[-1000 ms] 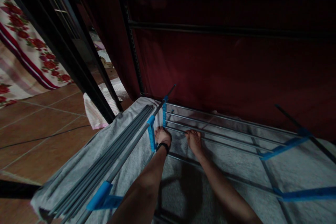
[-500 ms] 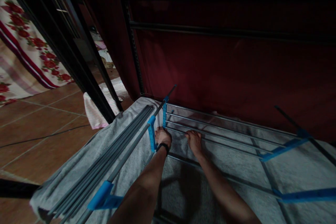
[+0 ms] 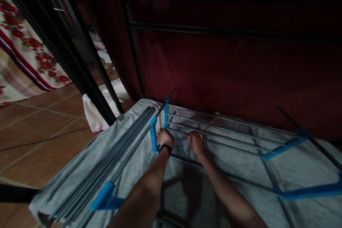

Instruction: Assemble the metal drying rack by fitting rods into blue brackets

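Low centre of frame: two bare forearms reaching up and away over a grey towel [image 3: 184,188] spread across a folding drying rack [image 3: 227,128]. Low left: blue plastic joint [image 3: 103,196] on the rack's folded wing, bundle of grey rods [image 3: 112,153] running diagonally toward mid-frame. Mid-frame: left hand [image 3: 165,138], black wristband [image 3: 165,147] on the wrist, pressed just beside the blue upright bracket [image 3: 153,134]; fingers curled down onto towel and rod, closed, though too dim to tell whether gripping cloth or rail. Right hand [image 3: 196,140] just beside it, apart from the left, fingers bent over a silver rail and the towel edge; grip likewise unclear. Right side: blue struts [image 3: 283,147] angled over the towel. Left of frame: terracotta floor tiles [image 3: 40,135], striped cloth [image 3: 93,114] on the floor, black metal posts [image 3: 74,67]. Far upper left: floral fabric [image 3: 29,57]. Behind the rack: dark red curtain [image 3: 227,64] across the whole back.
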A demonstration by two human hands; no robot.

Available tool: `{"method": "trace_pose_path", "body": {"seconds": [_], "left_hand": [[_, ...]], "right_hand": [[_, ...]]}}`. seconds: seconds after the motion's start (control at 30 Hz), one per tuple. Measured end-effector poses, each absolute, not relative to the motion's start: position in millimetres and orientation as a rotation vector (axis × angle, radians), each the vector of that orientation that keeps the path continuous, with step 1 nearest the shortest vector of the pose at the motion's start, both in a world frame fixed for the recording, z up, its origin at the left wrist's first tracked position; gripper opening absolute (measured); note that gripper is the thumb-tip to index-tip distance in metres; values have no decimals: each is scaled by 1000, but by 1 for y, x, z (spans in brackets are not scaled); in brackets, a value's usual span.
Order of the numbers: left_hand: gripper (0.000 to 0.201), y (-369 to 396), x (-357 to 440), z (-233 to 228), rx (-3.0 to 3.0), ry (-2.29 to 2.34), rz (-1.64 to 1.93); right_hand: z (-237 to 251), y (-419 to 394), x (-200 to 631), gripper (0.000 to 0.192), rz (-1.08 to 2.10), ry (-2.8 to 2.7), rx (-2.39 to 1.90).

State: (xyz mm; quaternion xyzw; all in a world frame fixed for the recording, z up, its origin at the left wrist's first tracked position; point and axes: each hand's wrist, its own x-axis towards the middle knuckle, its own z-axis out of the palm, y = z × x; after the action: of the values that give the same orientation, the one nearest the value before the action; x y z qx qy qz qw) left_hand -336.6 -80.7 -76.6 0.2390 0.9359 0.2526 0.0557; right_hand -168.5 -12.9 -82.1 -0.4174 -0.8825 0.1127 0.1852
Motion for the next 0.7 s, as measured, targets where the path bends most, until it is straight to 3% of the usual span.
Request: {"method": "trace_pose_path", "body": {"seconds": [0.27, 0.7], "left_hand": [[29, -81, -335, -68, 722, 2844, 728], [28, -80, -333, -68, 733, 2874, 683]], "right_hand": [[-91, -6, -128, 22, 177, -2416, -1285], [-87, 1, -113, 18, 249, -2461, -1260]]}}
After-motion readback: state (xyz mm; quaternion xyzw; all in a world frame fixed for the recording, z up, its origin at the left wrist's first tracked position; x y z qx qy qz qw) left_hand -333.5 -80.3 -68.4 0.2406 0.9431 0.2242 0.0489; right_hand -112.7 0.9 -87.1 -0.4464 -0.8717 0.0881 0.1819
